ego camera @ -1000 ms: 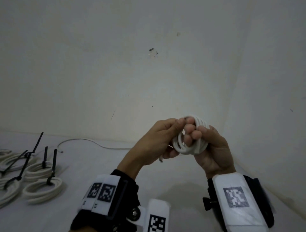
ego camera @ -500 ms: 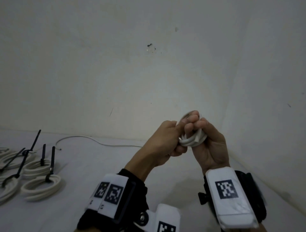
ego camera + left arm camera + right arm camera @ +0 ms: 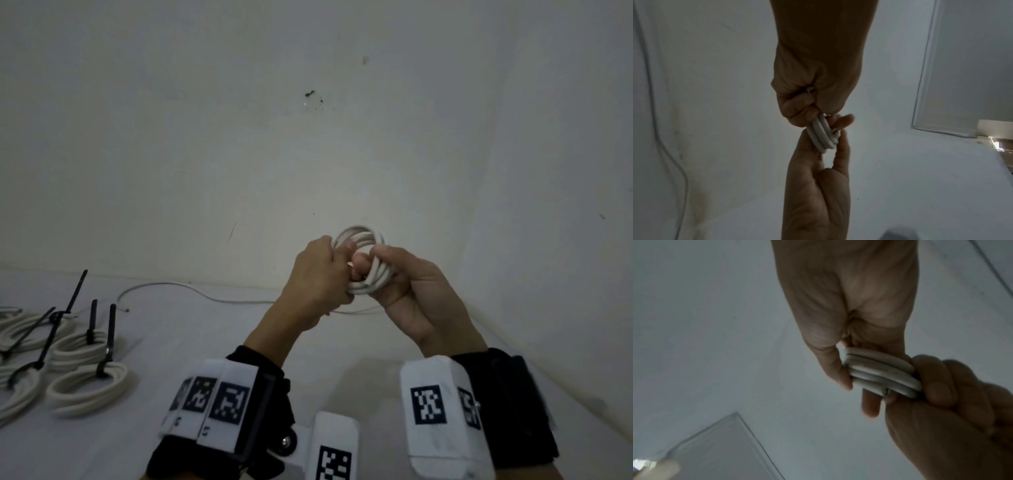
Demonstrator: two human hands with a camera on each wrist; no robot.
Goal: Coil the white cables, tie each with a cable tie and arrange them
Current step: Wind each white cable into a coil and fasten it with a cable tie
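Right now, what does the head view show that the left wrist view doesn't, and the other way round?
Only the head view: tied coils with black ties lying at the left, a loose cable along the wall, and the top loops of the coil in the hands. Only the left wrist view: a cut cable end sticking out of the right hand, and a framed panel on the wall. Both: the left hand and right hand holding the same untied coil between them.
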